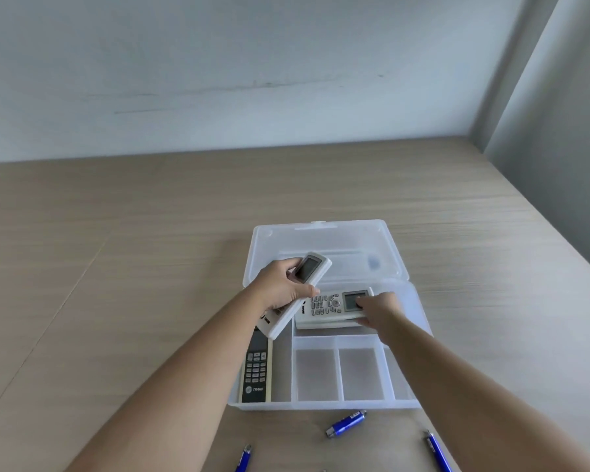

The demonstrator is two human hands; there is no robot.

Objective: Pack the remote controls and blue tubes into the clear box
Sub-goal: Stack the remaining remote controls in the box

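The clear box [324, 405] lies open on the wooden table, its lid [324, 243] folded back. My left hand [281, 287] grips a white remote [307, 274], held tilted above the box's left side. A second white remote [331, 306] lies crosswise in the box's rear section, with my right hand [378, 310] gripping its screen end. A beige and dark remote [255, 369] lies lengthwise in the left compartment. Three blue tubes rest on the table in front of the box: one [346, 423] in the middle, one [243, 458] at the left, one [438, 453] at the right.
The box's front holds small divided compartments [338, 373] with nothing in them. A grey wall rises behind the table, and a second wall closes off the right side. The table stretches wide to the left of the box.
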